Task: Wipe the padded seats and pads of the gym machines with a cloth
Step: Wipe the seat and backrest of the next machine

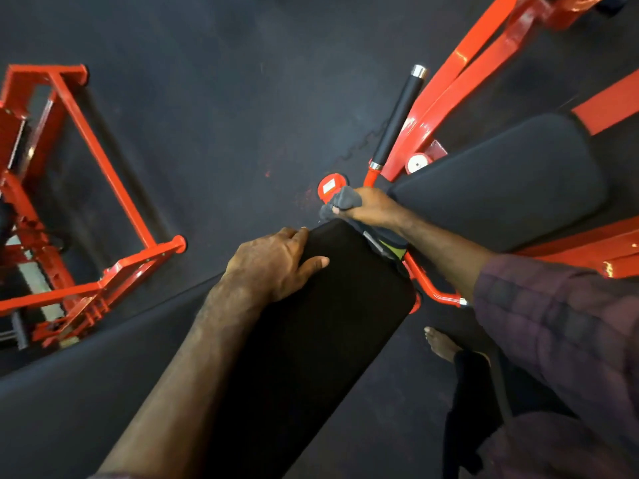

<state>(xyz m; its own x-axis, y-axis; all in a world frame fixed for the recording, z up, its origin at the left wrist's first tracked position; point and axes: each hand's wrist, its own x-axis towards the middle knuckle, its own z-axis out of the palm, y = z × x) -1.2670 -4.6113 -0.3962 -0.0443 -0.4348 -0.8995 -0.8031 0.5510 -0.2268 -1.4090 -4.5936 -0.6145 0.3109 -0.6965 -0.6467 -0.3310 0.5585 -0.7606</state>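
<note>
A long black padded pad (321,326) runs from the bottom centre up to the middle of the view. My left hand (273,261) rests on its upper left edge, fingers over the side and thumb flat on top. My right hand (370,207) grips a bunched grey cloth (342,202) at the pad's far end, just beyond its top edge. A second black padded seat (511,181) lies to the right, behind my right forearm.
Red machine frame bars (460,81) and a black-gripped handle (397,119) rise at upper right. Another red frame (86,202) stands at the left on the dark rubber floor (221,98). My bare foot (442,344) is beside the pad, lower right.
</note>
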